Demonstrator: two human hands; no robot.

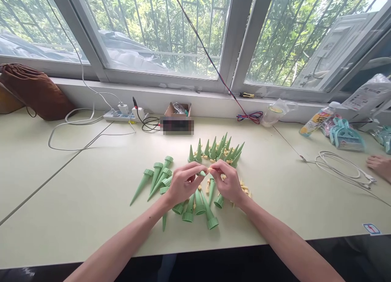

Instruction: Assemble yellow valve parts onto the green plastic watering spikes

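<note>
Both hands meet over the middle of the pale green table (76, 200). My left hand (183, 184) pinches a green cone-shaped spike (202, 173) between its fingertips. My right hand (227, 182) pinches a small cream-coloured part (210, 170) at the spike's end. Below and to the left of the hands, several green spikes (157, 178) lie flat. Behind the hands, several more green spikes (218, 149) stand upright in a cluster. Small cream parts (244, 188) lie scattered to the right of my right hand.
A power strip (124, 115) with white cables sits at the back left, beside a brown bag (33, 90). A small cardboard box (179, 109) stands by the window sill. Another person's hand (380, 166) rests at the far right, near a white cable (339, 166) and teal items (346, 136).
</note>
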